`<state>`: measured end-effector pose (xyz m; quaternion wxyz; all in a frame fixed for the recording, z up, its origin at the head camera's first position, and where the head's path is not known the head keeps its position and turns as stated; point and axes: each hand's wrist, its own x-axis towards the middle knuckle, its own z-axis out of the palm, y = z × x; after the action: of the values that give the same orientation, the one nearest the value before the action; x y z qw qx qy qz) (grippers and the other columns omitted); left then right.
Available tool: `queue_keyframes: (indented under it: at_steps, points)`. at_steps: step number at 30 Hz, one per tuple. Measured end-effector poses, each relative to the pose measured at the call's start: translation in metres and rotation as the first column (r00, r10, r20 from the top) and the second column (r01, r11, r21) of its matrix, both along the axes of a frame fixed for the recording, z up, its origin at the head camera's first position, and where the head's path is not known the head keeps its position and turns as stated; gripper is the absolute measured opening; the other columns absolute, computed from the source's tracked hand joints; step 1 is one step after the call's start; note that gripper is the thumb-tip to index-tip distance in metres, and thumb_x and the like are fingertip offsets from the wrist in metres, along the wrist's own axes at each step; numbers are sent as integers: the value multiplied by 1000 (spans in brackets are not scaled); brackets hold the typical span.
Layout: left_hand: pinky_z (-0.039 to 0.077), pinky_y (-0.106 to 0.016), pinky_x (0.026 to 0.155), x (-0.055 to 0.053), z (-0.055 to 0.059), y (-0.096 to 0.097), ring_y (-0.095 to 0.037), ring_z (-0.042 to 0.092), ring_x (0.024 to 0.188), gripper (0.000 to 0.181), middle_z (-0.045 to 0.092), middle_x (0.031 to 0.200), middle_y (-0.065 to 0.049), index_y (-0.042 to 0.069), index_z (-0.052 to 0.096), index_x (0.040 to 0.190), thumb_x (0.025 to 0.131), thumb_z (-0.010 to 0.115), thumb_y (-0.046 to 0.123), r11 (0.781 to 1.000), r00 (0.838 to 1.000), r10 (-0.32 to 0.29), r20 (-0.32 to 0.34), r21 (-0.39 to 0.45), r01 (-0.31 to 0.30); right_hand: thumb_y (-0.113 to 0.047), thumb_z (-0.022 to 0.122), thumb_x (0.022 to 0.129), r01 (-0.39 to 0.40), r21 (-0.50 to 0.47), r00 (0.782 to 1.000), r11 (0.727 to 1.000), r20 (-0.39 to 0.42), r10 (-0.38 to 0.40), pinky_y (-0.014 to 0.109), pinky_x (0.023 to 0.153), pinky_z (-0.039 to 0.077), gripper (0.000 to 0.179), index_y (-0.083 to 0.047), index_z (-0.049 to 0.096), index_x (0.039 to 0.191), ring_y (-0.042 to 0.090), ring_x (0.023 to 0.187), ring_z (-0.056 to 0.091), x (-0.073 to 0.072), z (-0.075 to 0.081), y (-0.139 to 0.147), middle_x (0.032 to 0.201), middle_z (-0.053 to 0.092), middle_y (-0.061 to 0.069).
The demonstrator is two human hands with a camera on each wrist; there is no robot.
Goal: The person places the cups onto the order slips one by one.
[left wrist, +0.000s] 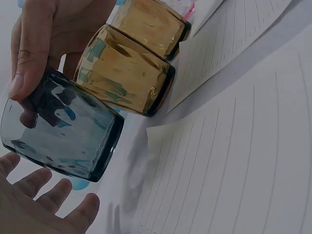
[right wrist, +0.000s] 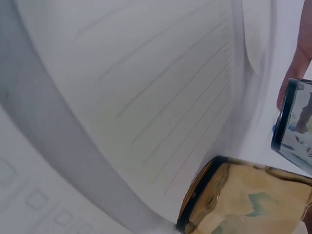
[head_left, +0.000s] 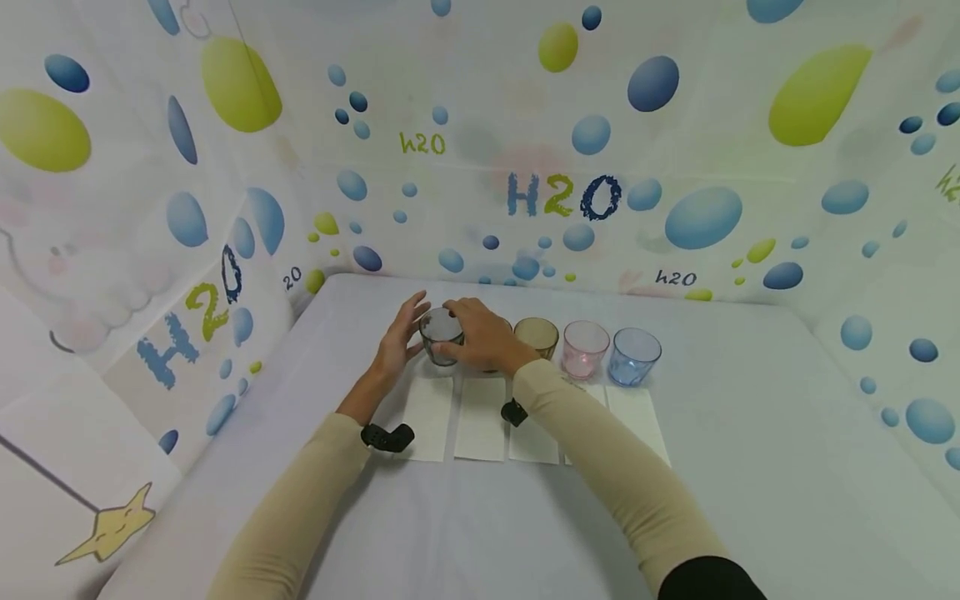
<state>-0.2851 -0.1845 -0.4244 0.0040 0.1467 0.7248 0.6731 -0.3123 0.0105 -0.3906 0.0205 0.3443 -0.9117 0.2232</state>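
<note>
Mid-frame, the right hand (head_left: pixel 483 335) is gripping a blue-grey glass (left wrist: pixel 73 134); the left hand (head_left: pixel 393 348), fingers spread, is hovering alongside.

A lined sheet of paper (right wrist: pixel 161 97) fills the middle. Below left lies a 2nd sheet (right wrist: pixel 36 197) with small printed squares; a strip of desk (right wrist: pixel 48 114) separates these 2. At right, 2 glasses stand apart, partly visible: yellow-brown glass (right wrist: pixel 248 200), blue-grey glass (right wrist: pixel 298 122). A hand (right wrist: pixel 300 57) is beside the latter.
</note>
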Motion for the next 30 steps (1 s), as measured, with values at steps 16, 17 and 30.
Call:
queue_keyframes:
  at_steps: [16,17,30]
  points:
    - [9,-71,118,19,11,0,-38,12,154,62,20,166,-15,15,17,163,110,14,47,989,1000,-9,-28,149,13,-41,72,94,-72,-167,994,983,71,85,42,98,51,74,1,43,149,24,114,57,17,8,1,131,57,17]
    - [9,-71,118,20,11,0,-38,12,154,62,20,166,-16,14,17,163,110,14,46,988,1000,-8,-28,154,12,-41,72,94,-75,-169,993,983,74,89,42,98,50,75,1,43,148,24,114,56,18,9,0,131,57,16]
    - [16,-65,120,35,3,-4,-40,18,151,63,22,165,-16,12,18,162,110,15,47,978,1000,-18,-8,210,20,-38,75,89,-128,-215,984,968,96,151,37,98,51,74,0,47,146,21,114,58,32,6,-3,129,59,11]
